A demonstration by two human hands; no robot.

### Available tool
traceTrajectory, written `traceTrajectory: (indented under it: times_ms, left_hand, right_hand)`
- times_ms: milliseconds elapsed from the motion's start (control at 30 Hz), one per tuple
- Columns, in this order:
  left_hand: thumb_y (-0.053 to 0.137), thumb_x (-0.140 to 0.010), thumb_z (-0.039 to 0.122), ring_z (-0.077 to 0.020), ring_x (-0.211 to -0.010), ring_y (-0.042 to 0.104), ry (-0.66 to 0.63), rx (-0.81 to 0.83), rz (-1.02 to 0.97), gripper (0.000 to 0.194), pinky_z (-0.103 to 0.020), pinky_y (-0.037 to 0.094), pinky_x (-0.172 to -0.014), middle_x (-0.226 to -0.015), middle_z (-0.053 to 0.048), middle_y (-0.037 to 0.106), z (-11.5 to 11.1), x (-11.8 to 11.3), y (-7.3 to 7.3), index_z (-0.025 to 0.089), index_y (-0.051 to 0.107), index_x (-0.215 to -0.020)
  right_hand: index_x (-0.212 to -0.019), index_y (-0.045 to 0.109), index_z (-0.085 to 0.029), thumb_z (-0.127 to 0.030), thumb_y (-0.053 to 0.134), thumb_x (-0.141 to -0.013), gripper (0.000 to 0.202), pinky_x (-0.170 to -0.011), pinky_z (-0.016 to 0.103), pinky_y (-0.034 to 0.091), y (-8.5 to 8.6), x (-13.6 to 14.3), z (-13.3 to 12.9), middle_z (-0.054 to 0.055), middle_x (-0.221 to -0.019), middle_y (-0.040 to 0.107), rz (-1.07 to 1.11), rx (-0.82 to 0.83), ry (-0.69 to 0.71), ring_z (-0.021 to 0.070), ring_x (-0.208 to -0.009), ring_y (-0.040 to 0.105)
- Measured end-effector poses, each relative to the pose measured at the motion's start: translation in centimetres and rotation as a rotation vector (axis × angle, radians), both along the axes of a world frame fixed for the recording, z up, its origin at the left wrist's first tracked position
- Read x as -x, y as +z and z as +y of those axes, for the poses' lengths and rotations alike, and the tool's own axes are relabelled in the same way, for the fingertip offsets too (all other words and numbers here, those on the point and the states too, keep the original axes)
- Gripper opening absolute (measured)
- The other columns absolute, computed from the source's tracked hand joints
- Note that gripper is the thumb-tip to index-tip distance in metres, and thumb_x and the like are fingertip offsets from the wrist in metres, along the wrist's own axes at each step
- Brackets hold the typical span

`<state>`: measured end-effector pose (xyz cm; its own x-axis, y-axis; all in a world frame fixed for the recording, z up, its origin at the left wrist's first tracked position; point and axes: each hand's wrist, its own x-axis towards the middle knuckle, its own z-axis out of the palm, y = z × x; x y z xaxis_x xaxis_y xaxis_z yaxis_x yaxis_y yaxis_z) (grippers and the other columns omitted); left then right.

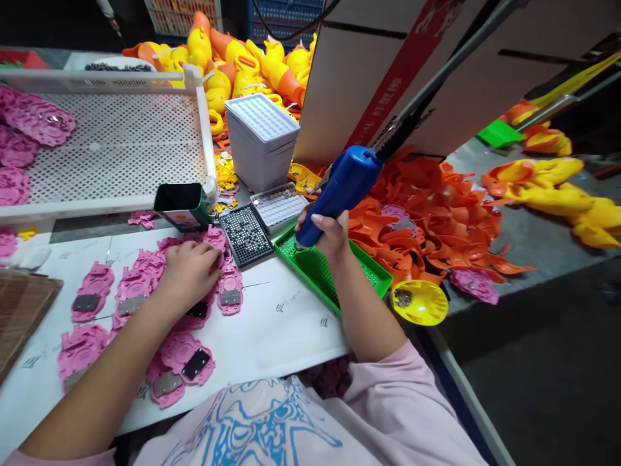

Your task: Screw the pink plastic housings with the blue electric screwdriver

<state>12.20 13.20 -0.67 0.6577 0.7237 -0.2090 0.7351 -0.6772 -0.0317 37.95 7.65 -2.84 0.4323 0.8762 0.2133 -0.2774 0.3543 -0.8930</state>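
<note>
My right hand is wrapped round a blue electric screwdriver, its tip pointing down into a green perforated tray. The tip itself is hard to make out over the small screws there. My left hand is closed, its fingers curled over a pink plastic housing among several others. Its fingertips are partly hidden. Near that hand lie more pink housings, such as one with a metal plate and one with a black plate. A black grid tray sits between the hands.
A white perforated crate stands at back left, behind a dark green tin. Stacked white trays stand mid-table. Orange pieces pile up at right by a cardboard box. A yellow bowl holds small screws at the table edge.
</note>
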Motion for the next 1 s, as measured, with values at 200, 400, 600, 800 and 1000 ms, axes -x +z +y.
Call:
traceTrajectory:
  times_ms: [200, 400, 600, 800, 1000]
  left_hand:
    - [0.05, -0.087, 0.028, -0.033, -0.103, 0.054, -0.096, -0.063, -0.187, 0.026, -0.046, 0.036, -0.082, -0.11, -0.012, 0.068, -4.2, -0.4, 0.8, 0.018, 0.067, -0.104]
    - [0.051, -0.088, 0.018, -0.0283, -0.099, 0.055, -0.326, 0.139, -0.3, 0.024, -0.046, 0.038, -0.083, -0.104, -0.01, 0.069, -10.2, -2.6, -0.9, 0.018, 0.066, -0.107]
    - [0.052, -0.087, 0.014, -0.0284, -0.098, 0.056, -0.334, 0.19, -0.21, 0.026, -0.046, 0.042, -0.083, -0.103, -0.01, 0.069, -11.8, -3.5, -2.8, 0.015, 0.065, -0.11]
    - [0.047, -0.089, 0.01, -0.0301, -0.122, 0.051, -0.313, 0.139, -0.252, 0.034, -0.046, 0.043, -0.098, -0.129, -0.016, 0.06, -12.4, -3.3, -4.7, 0.01, 0.061, -0.119]
    - [0.042, -0.089, 0.005, -0.027, -0.132, 0.046, -0.32, 0.194, -0.263, 0.041, -0.042, 0.038, -0.108, -0.135, -0.02, 0.056, -12.8, -3.2, -6.4, 0.008, 0.054, -0.128]
  right_hand:
    - [-0.084, 0.055, -0.021, -0.037, 0.074, -0.051, 0.041, -0.045, 0.028, 0.048, 0.0, 0.1, 0.0, -0.006, -0.055, 0.062, 0.011, 0.011, 0.055, 0.0131, -0.044, 0.056]
    - [-0.08, 0.053, -0.023, -0.038, 0.073, -0.054, 0.036, -0.045, 0.027, 0.047, -0.2, 0.0, -0.1, -0.006, -0.053, 0.059, -0.015, -0.018, 0.012, 0.0133, -0.044, 0.057]
    - [-0.086, 0.056, -0.024, -0.035, 0.073, -0.056, 0.036, -0.047, 0.028, 0.048, 0.9, -0.2, -0.8, -0.004, -0.057, 0.063, 0.038, -0.09, 0.0, 0.0147, -0.045, 0.059]
    - [-0.094, 0.056, -0.027, -0.045, 0.07, -0.059, 0.042, -0.05, 0.029, 0.05, 2.8, -0.1, -2.4, -0.005, -0.058, 0.062, 0.019, -0.151, 0.04, 0.0148, -0.048, 0.059]
    - [-0.097, 0.057, -0.026, -0.045, 0.074, -0.054, 0.05, -0.048, 0.029, 0.049, 1.3, 0.2, -1.5, -0.005, -0.059, 0.061, -0.041, -0.087, 0.053, 0.0151, -0.046, 0.059]
